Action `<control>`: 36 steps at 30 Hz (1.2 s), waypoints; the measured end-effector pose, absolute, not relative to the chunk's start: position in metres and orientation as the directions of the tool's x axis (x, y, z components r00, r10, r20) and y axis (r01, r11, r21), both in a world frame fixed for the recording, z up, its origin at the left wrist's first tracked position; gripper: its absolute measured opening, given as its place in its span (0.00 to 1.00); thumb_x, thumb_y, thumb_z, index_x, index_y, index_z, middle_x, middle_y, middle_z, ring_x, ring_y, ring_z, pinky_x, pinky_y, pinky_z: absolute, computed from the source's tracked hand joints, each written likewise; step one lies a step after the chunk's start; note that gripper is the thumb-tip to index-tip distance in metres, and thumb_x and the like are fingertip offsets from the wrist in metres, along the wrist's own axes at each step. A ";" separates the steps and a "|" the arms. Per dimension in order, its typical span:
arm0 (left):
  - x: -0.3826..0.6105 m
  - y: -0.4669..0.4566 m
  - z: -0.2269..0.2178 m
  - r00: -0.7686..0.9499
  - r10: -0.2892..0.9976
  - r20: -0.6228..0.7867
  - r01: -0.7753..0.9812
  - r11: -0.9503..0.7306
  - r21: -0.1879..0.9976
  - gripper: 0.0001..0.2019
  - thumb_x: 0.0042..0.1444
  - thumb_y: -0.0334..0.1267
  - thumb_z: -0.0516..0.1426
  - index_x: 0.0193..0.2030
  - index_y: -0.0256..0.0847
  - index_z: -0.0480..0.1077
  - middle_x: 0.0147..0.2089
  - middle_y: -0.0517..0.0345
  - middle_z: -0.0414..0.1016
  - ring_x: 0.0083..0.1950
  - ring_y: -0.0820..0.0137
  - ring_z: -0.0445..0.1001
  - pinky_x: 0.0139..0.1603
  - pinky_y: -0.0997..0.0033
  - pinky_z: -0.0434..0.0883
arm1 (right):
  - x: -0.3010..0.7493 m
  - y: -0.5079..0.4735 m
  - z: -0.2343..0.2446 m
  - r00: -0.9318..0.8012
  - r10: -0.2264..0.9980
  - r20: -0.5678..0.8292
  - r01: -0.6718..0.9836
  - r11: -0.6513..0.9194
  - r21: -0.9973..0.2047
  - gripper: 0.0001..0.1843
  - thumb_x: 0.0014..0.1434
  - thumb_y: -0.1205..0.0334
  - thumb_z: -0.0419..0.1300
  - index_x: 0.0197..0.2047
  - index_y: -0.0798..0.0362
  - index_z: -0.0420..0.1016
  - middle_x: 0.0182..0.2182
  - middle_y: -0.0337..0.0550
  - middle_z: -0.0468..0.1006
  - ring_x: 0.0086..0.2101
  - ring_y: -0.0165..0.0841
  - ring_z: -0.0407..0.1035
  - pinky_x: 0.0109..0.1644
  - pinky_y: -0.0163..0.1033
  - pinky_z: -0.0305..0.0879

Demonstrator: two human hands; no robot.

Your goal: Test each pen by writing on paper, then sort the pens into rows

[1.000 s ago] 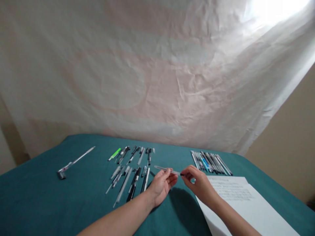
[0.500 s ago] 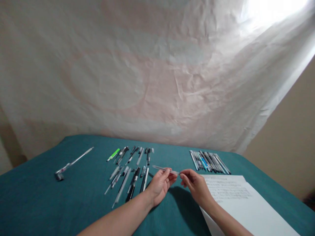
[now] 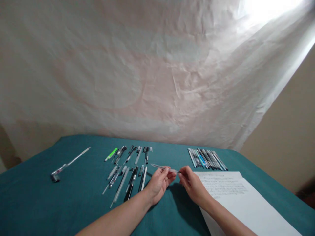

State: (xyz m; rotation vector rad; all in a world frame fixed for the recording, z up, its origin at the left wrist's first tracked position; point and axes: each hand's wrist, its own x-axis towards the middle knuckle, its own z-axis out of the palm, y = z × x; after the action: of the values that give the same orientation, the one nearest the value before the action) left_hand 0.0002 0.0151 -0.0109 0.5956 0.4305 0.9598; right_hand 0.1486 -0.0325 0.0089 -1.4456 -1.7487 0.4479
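Note:
My left hand [image 3: 159, 186] is closed around a clear pen barrel [image 3: 157, 166], palm turned up, thumb on top. The barrel slants across the fingers, its far end sticking out to the left. At the barrel's right end, a small dark tip shows between the thumb and fingers of my right hand [image 3: 193, 186], which pinches it. Both hands are above the cloth, close together. Left of them lie disassembled pens [image 3: 120, 185] in two rows, with caps, refills and barrels side by side.
A tight row of pens [image 3: 206, 159] lies at the back right. Written-on white paper [image 3: 246, 209] rests beside my right forearm. A light green pen part [image 3: 111, 154] sits at the back left. Farther left is a thin rod with a dark end piece [image 3: 55, 177]. Green cloth [image 3: 31, 196] covers the table.
The camera view has shifted slightly. My hands keep the same hold on the pen barrel, with only a tiny movement of the right fingers at its tip.

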 end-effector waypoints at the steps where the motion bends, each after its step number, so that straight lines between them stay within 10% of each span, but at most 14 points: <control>1: 0.000 0.015 -0.010 0.512 0.855 -0.081 -0.625 0.435 0.648 0.07 0.52 0.35 0.56 0.37 0.36 0.63 0.34 0.53 0.73 0.38 0.72 0.73 0.46 0.69 0.66 | 0.149 -0.032 0.008 -0.020 0.932 0.363 0.678 0.279 -0.680 0.08 0.59 0.56 0.46 0.33 0.52 0.60 0.25 0.38 0.69 0.25 0.29 0.64 0.29 0.33 0.60; 8: 0.002 0.014 -0.010 0.524 0.850 -0.046 -0.611 0.413 0.676 0.08 0.52 0.36 0.55 0.37 0.36 0.62 0.33 0.55 0.73 0.36 0.73 0.72 0.45 0.70 0.66 | 0.154 -0.028 0.001 -0.024 0.956 0.292 0.721 0.219 -0.658 0.20 0.61 0.54 0.39 0.23 0.52 0.61 0.18 0.37 0.66 0.22 0.29 0.63 0.28 0.33 0.57; 25: 0.000 0.013 -0.010 0.485 0.873 -0.055 -0.633 0.394 0.667 0.07 0.53 0.37 0.55 0.36 0.37 0.63 0.35 0.53 0.73 0.38 0.72 0.72 0.46 0.70 0.65 | 0.151 -0.031 0.006 -0.038 0.941 0.335 0.702 0.264 -0.662 0.11 0.59 0.53 0.46 0.37 0.52 0.60 0.26 0.38 0.70 0.24 0.29 0.64 0.28 0.33 0.59; 36: 0.001 0.012 -0.009 0.485 0.873 -0.046 -0.617 0.378 0.690 0.07 0.53 0.37 0.55 0.37 0.37 0.63 0.34 0.54 0.73 0.38 0.72 0.72 0.46 0.69 0.65 | 0.155 -0.029 0.006 -0.056 0.946 0.319 0.715 0.261 -0.649 0.16 0.60 0.53 0.43 0.29 0.52 0.63 0.20 0.37 0.67 0.22 0.29 0.63 0.28 0.33 0.58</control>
State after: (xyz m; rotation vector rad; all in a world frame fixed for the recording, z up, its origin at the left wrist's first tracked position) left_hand 0.0008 0.0119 -0.0094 0.6641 0.4437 0.9925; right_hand 0.1547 -0.0291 0.0063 -1.5121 -1.8275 0.4165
